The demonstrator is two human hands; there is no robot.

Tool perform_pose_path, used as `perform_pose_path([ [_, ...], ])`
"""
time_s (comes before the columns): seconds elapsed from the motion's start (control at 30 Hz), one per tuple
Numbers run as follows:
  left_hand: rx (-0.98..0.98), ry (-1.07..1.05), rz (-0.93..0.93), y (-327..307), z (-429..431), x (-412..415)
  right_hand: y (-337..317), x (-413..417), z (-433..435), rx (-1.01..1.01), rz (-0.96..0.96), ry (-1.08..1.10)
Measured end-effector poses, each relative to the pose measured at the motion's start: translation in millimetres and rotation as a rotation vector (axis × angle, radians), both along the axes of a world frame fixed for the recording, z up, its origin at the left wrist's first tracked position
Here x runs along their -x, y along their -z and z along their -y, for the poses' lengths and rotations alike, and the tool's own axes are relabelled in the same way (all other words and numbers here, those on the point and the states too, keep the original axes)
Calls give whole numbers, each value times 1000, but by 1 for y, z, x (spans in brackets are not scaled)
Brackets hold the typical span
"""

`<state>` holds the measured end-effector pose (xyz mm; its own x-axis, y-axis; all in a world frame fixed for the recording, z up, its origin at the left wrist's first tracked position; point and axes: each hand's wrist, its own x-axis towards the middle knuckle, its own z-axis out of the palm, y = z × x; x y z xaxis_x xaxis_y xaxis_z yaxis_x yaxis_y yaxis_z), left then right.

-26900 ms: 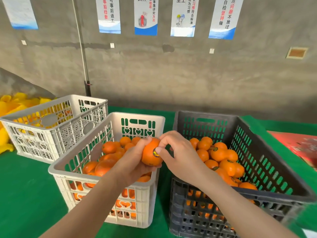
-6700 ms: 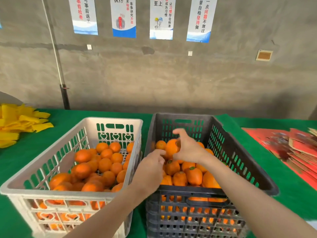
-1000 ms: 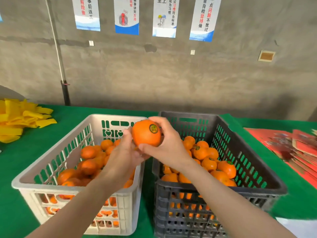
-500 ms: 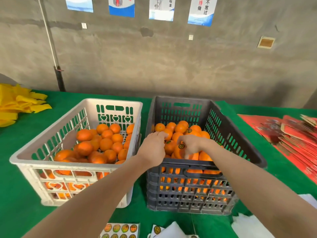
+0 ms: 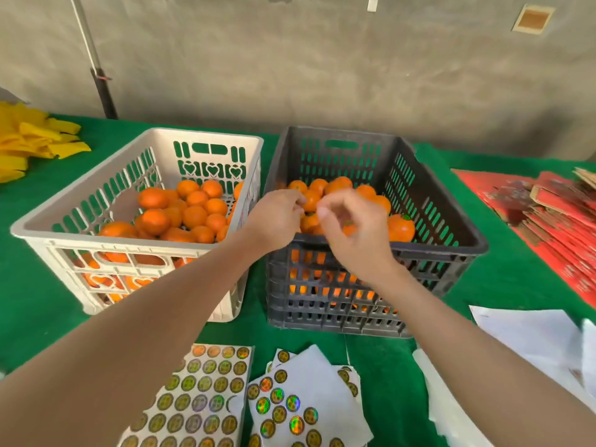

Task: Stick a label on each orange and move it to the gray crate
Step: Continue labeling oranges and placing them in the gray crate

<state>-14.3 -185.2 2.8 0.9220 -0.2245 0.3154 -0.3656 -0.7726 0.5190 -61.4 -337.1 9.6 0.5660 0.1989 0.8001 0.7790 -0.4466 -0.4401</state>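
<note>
The labelled oranges (image 5: 400, 227) lie heaped in the gray crate (image 5: 338, 130), filling its floor and reaching roughly halfway up the slotted walls; dark round labels show on a few of them. Both hands hang over the near-left corner of that crate, low above the pile, probably so that a fruit is set down and not dropped. The right hand (image 5: 351, 233) is empty, its fingers loosely bent with thumb and forefinger close together and nothing between them. The left hand (image 5: 274, 217) has its knuckles toward the camera and its fingertips dip among the fruit, so whether it grasps anything cannot be told. Touching the gray crate's left side stands a white crate (image 5: 38, 221) holding the unlabelled oranges (image 5: 193, 216), piled toward the wall it shares with the gray crate, which keeps the carry between the two short. In front of the gray crate, nearest the person, lie label sheets (image 5: 206, 391): one nearly full grid and a partly peeled one (image 5: 290, 398), within easy reach of either hand. Loose white paper (image 5: 529, 333) lies off the crate's near-right corner, red cartons (image 5: 548, 214) farther to its right, and yellow material (image 5: 29, 140) far to its left, all on a green cloth (image 5: 32, 301).
</note>
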Motion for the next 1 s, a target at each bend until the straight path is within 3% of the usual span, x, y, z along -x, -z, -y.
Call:
perform_pose_path([
  [0.1, -23, -14, 32, 0, 1, 6, 68, 38, -1, 469, -421, -202],
  [0.17, -2, -32, 45, 0, 3, 10, 113, 41, 2, 853, -792, -174],
  [0.23, 28, -50, 58, 0, 5, 16, 145, 39, 2, 1049, -990, -109],
  [0.33, 87, -59, 123, 5, 4, 33, 169, 35, -4, 1129, -969, -32],
  [0.43, 194, -111, 387, 24, -5, 72, 174, 32, -6, 1079, -937, -23],
  [0.5, 238, -163, 450, 53, -14, 99, 170, 31, -3, 1019, -947, -50],
  [0.57, 261, -186, 215, 81, -20, 118, 162, 31, 2, 974, -940, -101],
  [0.67, 216, -104, -523, 111, -25, 128, 145, 32, 14, 886, -904, -183],
  [0.73, 187, -33, -803, 125, -23, 128, 134, 34, 21, 804, -922, -181],
  [0.87, 265, -102, -854, 133, -11, 125, 125, 42, 31, 710, -903, -153],
  [1.0, 359, -173, -851, 128, -6, 118, 132, 58, 31, 692, -654, -21],
])
